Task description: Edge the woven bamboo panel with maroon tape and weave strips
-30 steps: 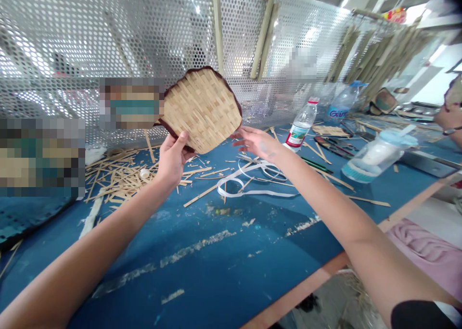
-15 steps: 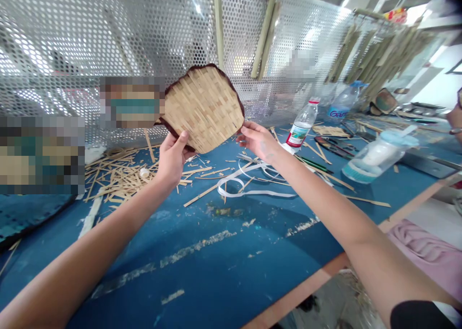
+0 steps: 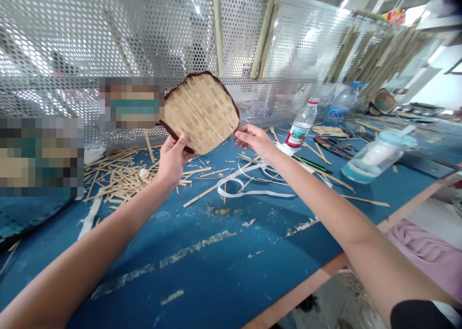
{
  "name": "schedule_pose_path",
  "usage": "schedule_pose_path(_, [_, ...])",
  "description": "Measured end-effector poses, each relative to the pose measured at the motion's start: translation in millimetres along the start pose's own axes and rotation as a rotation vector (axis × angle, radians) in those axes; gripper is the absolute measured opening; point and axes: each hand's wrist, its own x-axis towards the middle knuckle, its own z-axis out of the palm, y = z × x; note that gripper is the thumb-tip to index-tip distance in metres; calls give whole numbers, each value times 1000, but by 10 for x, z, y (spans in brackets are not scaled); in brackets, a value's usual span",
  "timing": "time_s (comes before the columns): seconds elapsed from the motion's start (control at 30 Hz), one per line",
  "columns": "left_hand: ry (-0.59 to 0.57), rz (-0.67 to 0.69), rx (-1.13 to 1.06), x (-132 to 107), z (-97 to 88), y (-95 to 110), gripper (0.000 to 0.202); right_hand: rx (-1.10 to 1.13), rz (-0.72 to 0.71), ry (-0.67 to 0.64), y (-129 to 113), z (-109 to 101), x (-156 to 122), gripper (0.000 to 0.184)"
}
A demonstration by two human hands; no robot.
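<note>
A woven bamboo panel (image 3: 202, 112) with a dark brown edging is held up, tilted, above the worktable. Its pale flat weave faces me. At its lower left edge my left hand (image 3: 172, 158) is closed, thumb on the front and fingers behind. My right hand (image 3: 252, 139) has its thumb and fingers curled together at the lower right edge, pinching the rim; the fingertips are partly hidden. Below the panel, loose white strapping (image 3: 249, 193) lies in loops on the blue tabletop (image 3: 216, 266), close to my right forearm.
Cut bamboo strips (image 3: 119, 175) are heaped at left by a white cap (image 3: 144, 173). A red-capped bottle (image 3: 301, 124) and a clear cup with a blue lid (image 3: 377, 156) stand at right. Behind rises a perforated metal screen (image 3: 144, 31). The table's wooden edge (image 3: 299, 290) runs along the front right.
The panel's top and right side have swung slightly down and left. My right hand has shifted a little left with that edge; the left hand has hardly moved.
</note>
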Motion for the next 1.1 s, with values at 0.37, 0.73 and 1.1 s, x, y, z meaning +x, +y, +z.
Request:
schedule_pose_path(0.37, [-2, -13, 27, -30, 22, -21, 32, -116, -30, 66, -87, 93, -61, 14])
schedule_pose_path(0.73, [44, -52, 16, -22, 1, -21, 28, -114, -28, 81, -19, 110, -21, 12])
schedule_pose_path(1.1, [26, -54, 91, -47, 6, -65, 29, -981, -333, 284, 159, 65, -102, 13])
